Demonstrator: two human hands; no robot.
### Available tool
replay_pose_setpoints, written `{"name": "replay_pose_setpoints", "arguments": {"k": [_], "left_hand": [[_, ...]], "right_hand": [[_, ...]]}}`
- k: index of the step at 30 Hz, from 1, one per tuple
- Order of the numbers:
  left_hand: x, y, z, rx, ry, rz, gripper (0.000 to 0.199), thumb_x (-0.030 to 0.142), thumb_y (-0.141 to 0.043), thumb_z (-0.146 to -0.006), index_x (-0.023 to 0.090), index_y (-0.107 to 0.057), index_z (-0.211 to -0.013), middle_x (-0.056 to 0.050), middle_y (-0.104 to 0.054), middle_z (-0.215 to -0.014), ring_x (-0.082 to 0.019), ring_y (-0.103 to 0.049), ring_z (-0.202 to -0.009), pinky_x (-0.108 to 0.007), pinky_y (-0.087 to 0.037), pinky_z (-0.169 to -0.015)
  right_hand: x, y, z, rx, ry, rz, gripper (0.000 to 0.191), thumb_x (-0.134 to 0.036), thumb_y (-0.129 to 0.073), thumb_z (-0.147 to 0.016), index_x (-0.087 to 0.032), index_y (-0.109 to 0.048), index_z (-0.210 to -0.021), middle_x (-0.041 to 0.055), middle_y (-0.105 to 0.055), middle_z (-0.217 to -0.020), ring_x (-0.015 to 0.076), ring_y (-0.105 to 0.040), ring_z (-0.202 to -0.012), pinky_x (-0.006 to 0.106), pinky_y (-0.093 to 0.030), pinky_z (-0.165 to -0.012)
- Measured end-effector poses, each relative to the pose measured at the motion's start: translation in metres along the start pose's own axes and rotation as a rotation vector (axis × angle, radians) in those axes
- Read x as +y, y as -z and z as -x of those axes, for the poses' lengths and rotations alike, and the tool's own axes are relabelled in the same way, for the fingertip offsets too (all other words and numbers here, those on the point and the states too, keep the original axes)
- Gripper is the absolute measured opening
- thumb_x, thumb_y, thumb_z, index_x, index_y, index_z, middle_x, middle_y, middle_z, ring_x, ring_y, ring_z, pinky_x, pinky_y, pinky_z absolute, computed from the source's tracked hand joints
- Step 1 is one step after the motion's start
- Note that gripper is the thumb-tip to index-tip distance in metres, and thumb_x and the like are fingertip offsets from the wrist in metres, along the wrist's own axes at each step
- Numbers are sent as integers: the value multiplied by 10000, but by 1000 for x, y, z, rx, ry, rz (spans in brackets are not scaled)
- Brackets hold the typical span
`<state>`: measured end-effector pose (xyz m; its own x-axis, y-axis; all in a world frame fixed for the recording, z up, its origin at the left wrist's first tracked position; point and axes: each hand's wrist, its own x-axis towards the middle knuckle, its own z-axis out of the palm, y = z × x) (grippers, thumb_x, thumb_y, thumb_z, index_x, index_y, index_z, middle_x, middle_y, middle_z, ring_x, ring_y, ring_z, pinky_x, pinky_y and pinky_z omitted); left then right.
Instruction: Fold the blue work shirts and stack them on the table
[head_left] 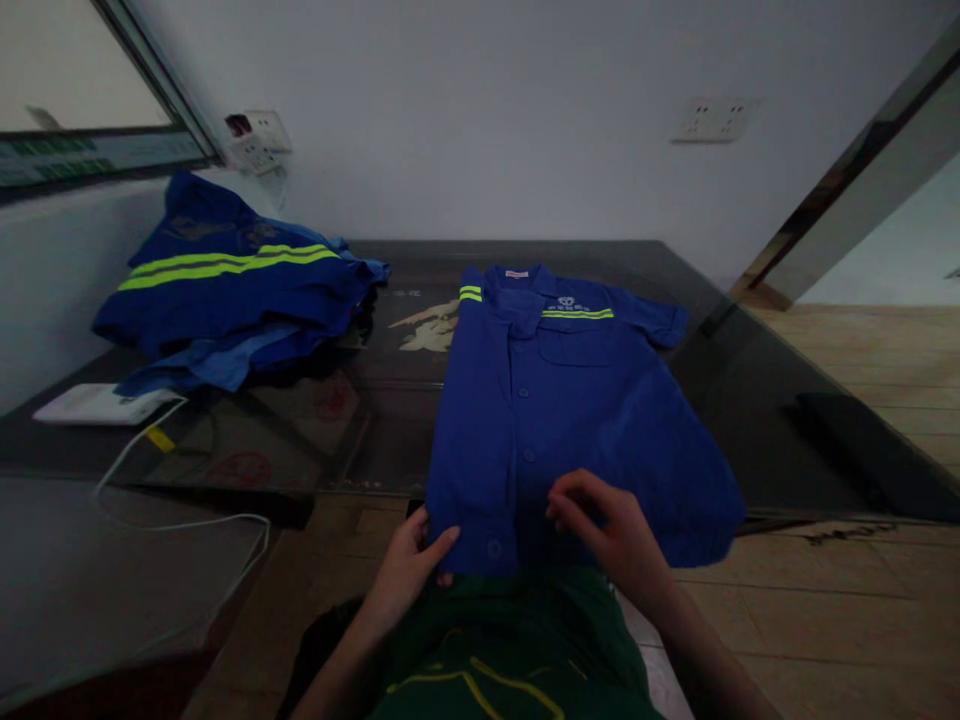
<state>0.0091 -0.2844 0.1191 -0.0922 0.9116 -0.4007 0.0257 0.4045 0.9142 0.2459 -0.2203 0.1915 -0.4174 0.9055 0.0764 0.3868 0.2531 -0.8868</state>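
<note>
A blue short-sleeved work shirt with yellow-green stripes lies front up on the dark table, its collar away from me. Its left side is folded inward toward the button line, and the hem hangs at the table's near edge. My left hand grips the hem's left corner, thumb on top and fingers beneath the cloth. Above the lower front of the shirt is my right hand, its fingers curled with thumb and fingertips close together. Whether those fingertips pinch any cloth cannot be made out.
A heap of blue striped garments sits on the left of the dark glass-topped table. Beside it lie a white box-like device and a white cable. A black flat object rests at the right edge. Wall sockets are behind.
</note>
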Motion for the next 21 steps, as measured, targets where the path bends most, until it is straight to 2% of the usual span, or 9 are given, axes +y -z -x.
{"name": "replay_pose_setpoints", "arguments": {"k": [1,3,6,8,11,13,16,18,21], "left_hand": [[2,3,1,10,-24,-88,568,599,-675,-668,187,-584,-1048,-16,-663,-680,-148,-559,-459,-264,-454,-480],[10,13,6,56,-50,-366,424,552,-653,-695,218,-625,-955,-46,-694,-738,-210,-639,-601,-293,-476,-579],[30,34,17,233,-23,-792,276,515,-540,-786,254,-627,-760,-48,-684,-690,-254,-658,-681,-315,-449,-634],[52,39,21,291,-89,-857,318,509,-454,-835,261,-596,-694,-37,-660,-644,-238,-639,-635,-312,-439,-616],[101,27,5,190,-429,-744,312,484,-444,-860,262,-588,-697,-25,-668,-708,-210,-634,-691,-301,-471,-672],[140,10,-28,167,-669,-692,254,433,-458,-878,257,-609,-776,-29,-683,-816,-205,-637,-795,-303,-486,-762],[191,-8,-108,213,-896,-753,189,314,-461,-889,222,-620,-931,-53,-675,-999,-211,-614,-986,-345,-456,-930],[209,-13,-169,238,-902,-890,217,253,-488,-877,183,-608,-1043,-89,-645,-1123,-223,-574,-1107,-371,-411,-1013],[214,-10,-246,257,-744,-1149,315,211,-517,-870,129,-565,-1171,-151,-582,-1256,-251,-523,-1209,-383,-373,-1060]], "right_hand": [[0,6,-7,55,45,62,174,-322,-501,-909,-207,-622,-860,31,-664,-783,155,-619,-718,268,-474,-669],[2,14,-20,81,132,182,146,-277,-527,-891,-219,-650,-943,53,-687,-931,185,-628,-877,318,-486,-801],[7,23,-36,-2,217,285,203,-206,-563,-859,-234,-666,-1032,57,-676,-1081,200,-601,-1017,364,-463,-921],[8,31,-49,-49,241,304,200,-188,-575,-853,-232,-674,-1022,49,-679,-1068,193,-604,-1006,358,-467,-917],[7,50,-87,-89,231,299,134,-180,-588,-847,-212,-688,-930,38,-693,-960,180,-624,-896,329,-495,-830],[9,65,-127,-88,158,241,99,-155,-604,-827,-189,-684,-873,34,-689,-868,161,-626,-788,296,-512,-738],[20,80,-200,31,-110,7,145,-88,-623,-785,-155,-653,-909,20,-649,-748,124,-609,-639,239,-514,-598],[32,85,-246,174,-247,-72,210,-81,-626,-784,-145,-619,-984,12,-625,-728,101,-586,-589,218,-511,-566],[50,88,-296,326,-312,-76,312,-99,-615,-789,-149,-551,-1090,21,-623,-796,93,-575,-601,207,-508,-562]]}}
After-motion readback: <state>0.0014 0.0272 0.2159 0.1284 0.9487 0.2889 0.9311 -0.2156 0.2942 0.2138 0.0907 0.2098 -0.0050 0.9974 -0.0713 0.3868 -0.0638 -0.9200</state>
